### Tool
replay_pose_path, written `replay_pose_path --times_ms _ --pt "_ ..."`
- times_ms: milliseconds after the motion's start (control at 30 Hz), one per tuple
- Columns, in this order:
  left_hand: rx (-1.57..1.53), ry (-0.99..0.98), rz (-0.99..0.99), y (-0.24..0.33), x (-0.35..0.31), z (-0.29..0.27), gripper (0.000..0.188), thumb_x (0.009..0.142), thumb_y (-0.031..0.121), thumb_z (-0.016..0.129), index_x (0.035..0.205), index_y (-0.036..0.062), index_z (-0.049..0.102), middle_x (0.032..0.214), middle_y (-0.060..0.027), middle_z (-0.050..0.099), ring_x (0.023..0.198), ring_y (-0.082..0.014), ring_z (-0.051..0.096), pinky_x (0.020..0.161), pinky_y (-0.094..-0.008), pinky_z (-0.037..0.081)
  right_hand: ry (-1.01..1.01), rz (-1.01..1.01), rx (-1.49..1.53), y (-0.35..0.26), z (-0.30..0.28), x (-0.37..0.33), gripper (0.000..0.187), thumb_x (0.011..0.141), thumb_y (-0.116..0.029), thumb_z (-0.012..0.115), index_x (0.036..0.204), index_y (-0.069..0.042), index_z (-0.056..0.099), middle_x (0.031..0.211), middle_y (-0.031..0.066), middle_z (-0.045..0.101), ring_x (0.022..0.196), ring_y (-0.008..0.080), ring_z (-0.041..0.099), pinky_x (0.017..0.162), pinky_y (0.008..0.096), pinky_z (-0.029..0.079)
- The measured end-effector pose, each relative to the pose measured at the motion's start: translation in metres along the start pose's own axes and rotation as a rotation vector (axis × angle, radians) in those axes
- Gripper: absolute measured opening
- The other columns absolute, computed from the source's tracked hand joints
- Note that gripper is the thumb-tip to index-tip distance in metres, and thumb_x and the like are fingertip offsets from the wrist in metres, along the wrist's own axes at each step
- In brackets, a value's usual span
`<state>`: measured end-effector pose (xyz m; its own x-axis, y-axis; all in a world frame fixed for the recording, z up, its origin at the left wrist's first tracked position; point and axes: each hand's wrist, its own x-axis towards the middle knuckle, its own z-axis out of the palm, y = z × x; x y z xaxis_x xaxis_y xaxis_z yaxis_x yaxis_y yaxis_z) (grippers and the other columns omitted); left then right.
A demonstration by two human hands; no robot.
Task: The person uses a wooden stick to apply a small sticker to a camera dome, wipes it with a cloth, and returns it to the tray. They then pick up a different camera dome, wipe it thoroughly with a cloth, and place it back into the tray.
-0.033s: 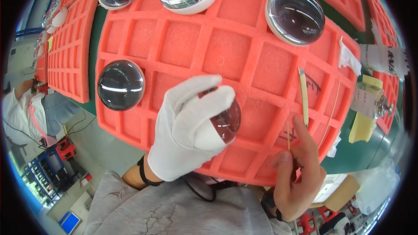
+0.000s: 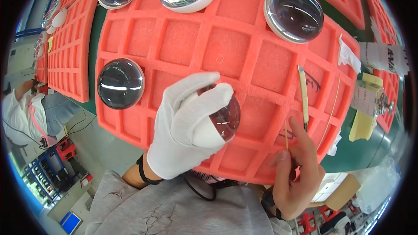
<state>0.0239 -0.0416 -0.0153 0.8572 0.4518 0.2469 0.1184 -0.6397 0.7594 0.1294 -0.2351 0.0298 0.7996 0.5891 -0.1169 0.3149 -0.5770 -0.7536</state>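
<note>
Two hands are busy at once, and that is where I see the risk. My gloved left hand (image 2: 185,132) has its fingers (image 2: 204,100) wrapped over a clear domed lens (image 2: 226,117), lifted just above the orange foam tray (image 2: 244,56) near its front edge. The bare right hand (image 2: 296,178) has its fingers pinched on a thin stick (image 2: 303,98) that points up across the tray. The grip on the lens looks shallow to me: smooth glove fabric on a smooth curved surface. If it slips, the dome could strike a tray rib or roll off the near edge, past the desk (image 2: 357,156) to the floor below. The stick's tip sits close beside the lens, so a careless sweep of the right hand might scratch or smear its face. Four other domed lenses sit in pockets: a dark one (image 2: 120,83) to the left and three along the far rim (image 2: 294,13), well apart from my hands. I judge those safe unless the tray itself gets knocked or dragged.
</note>
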Motion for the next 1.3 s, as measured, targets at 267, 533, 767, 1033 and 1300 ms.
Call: replay_pose_path --times_ms 267,533,767,1033,1300 --pt "0.056 0.010 0.094 -0.006 0.001 -0.008 0.078 0.054 0.012 0.093 0.126 0.0104 0.062 0.126 -0.0161 0.064 0.117 -0.0339 0.062 0.112 -0.0549 0.041 -0.098 0.148 0.216 0.007 0.015 -0.018 0.041 0.097 0.005 0.050 0.138 0.004 0.055 0.081 0.0064 0.066 0.067 0.0089 0.058 0.061 0.0213 0.043" --pt "0.022 -0.045 0.059 -0.002 0.004 -0.011 0.077 0.058 0.018 0.090 0.128 0.0071 0.061 0.126 -0.0185 0.065 0.122 -0.0361 0.062 0.113 -0.0540 0.040 -0.119 -0.078 0.314 0.032 0.024 -0.020 0.038 0.099 0.004 0.048 0.136 0.005 0.053 0.112 0.0140 0.064 0.083 0.0108 0.060 0.066 0.0217 0.046" --pt "-0.230 0.035 -0.038 -0.016 -0.009 -0.006 0.061 0.086 0.025 0.070 0.137 -0.0031 0.052 0.137 -0.0252 0.057 0.131 -0.0374 0.055 0.117 -0.0510 0.033 0.002 0.055 0.411 0.027 0.026 -0.020 0.045 0.097 0.005 0.048 0.142 0.007 0.047 0.116 0.0161 0.064 0.097 0.0153 0.064 0.070 0.0231 0.050" --pt "-0.125 0.124 -0.112 -0.002 -0.009 -0.007 0.055 0.100 0.035 0.052 0.134 -0.0078 0.055 0.132 -0.0255 0.061 0.129 -0.0369 0.055 0.116 -0.0497 0.033 -0.016 -0.038 0.349 0.030 0.023 -0.016 0.052 0.091 0.011 0.051 0.143 0.005 0.047 0.119 0.0159 0.064 0.096 0.0155 0.066 0.070 0.0224 0.050" --pt "0.209 0.462 0.047 -0.011 -0.056 -0.041 0.049 0.101 0.027 0.057 0.129 -0.0131 0.056 0.114 -0.0218 0.071 0.122 -0.0367 0.062 0.112 -0.0475 0.041 -0.062 -0.031 0.308 0.022 0.007 -0.016 0.051 0.085 0.013 0.059 0.134 0.002 0.058 0.122 0.0176 0.066 0.079 0.0181 0.068 0.062 0.0241 0.050"
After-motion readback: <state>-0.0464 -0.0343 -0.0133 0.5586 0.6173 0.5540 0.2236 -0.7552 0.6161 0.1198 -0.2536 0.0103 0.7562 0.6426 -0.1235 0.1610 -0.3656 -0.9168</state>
